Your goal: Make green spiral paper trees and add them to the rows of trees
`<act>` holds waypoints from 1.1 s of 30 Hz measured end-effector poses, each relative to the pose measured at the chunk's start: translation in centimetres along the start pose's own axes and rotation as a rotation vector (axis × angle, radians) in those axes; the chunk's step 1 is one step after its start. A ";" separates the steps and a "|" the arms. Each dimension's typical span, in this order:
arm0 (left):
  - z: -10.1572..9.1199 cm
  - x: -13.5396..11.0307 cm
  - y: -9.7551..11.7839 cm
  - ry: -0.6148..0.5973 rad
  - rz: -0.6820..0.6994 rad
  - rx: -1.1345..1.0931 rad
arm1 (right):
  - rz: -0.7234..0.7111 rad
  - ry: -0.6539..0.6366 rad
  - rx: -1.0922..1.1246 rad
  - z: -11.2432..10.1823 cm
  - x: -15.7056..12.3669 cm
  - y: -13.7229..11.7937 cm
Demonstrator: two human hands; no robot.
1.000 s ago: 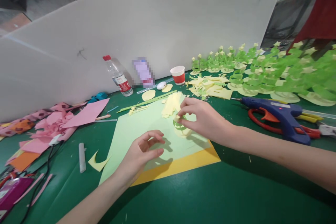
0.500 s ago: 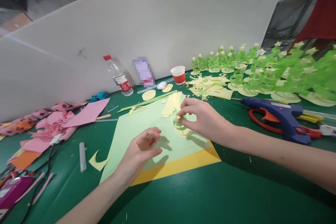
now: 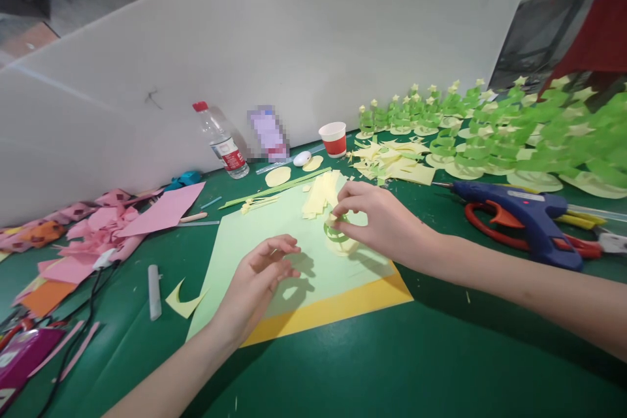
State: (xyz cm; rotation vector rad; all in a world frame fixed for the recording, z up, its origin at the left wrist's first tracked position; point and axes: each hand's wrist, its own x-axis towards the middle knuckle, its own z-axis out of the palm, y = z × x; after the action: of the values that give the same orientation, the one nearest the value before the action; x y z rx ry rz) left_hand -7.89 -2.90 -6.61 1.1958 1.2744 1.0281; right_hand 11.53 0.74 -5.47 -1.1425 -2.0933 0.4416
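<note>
My right hand (image 3: 375, 215) is closed in a pinch at the top of a small paper tree, a green paper spiral (image 3: 337, 232) on a round pale-yellow base (image 3: 343, 248). The fingers hide part of the spiral. The base rests on a light green paper sheet (image 3: 235, 255) with a yellow-orange sheet (image 3: 333, 310) under its near edge. To the left, my left hand (image 3: 262, 277) hovers over the green sheet, fingers curved and apart, holding nothing. Just beyond the right fingertips lies a pile of pale-yellow paper pieces (image 3: 322, 196).
Rows of similar paper trees (image 3: 529, 137) with yellow stars fill the back right. A blue glue gun (image 3: 519, 206) lies over red-handled scissors (image 3: 490, 227) at right. A paper cup (image 3: 334, 140), a bottle (image 3: 225, 147) and yellow scraps (image 3: 392, 160) stand or lie behind. Pink paper (image 3: 164, 209) is at left.
My left hand's fingers have shifted slightly, the thumb drawing in closer under the fingers. My right hand keeps its pinch on the paper tree in the same place.
</note>
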 end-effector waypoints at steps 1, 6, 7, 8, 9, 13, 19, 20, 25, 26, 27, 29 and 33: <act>-0.1 0.1 -0.2 -0.014 0.022 0.021 | -0.003 0.002 0.000 0.0 0.0 0.0; -0.7 0.4 -1.0 -0.060 0.079 0.060 | -0.018 0.014 -0.001 0.1 0.0 0.1; -0.7 0.4 -1.1 -0.065 0.075 0.063 | -0.020 0.015 -0.002 0.1 0.0 0.2; -0.6 0.4 -1.1 -0.075 0.066 0.067 | -0.023 0.016 -0.003 0.1 0.0 0.2; -0.6 0.4 -1.0 -0.086 0.058 0.072 | -0.025 0.017 -0.004 0.1 0.0 0.2; -0.5 0.3 -0.9 -0.136 0.035 0.106 | -0.032 0.026 -0.013 0.1 0.0 0.3; -0.5 0.3 -0.8 -0.219 0.036 0.122 | -0.031 0.030 -0.019 0.1 0.0 0.3; -0.4 0.2 -0.7 -0.211 0.022 0.103 | -0.028 0.030 -0.020 0.1 0.0 0.3; 0.1 -0.1 -0.2 -0.162 -0.062 0.017 | -0.020 0.028 -0.022 0.1 0.0 0.2; 0.1 -0.2 -0.2 -0.157 -0.050 0.042 | -0.021 0.027 -0.021 0.0 0.1 0.2; 0.1 -0.2 -0.2 -0.148 -0.024 0.085 | -0.022 0.027 -0.021 0.0 0.1 0.2; 0.0 -0.3 -0.3 -0.141 0.067 0.230 | -0.023 0.026 -0.019 0.0 0.1 0.2; -0.1 -0.5 -0.8 -0.221 0.384 0.593 | -0.023 0.025 -0.013 0.1 0.1 0.2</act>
State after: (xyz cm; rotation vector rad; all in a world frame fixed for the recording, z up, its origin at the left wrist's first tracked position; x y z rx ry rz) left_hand -8.04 -3.45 -7.34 2.0100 1.2350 0.7652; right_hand 11.59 0.90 -5.61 -1.1240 -2.0887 0.4016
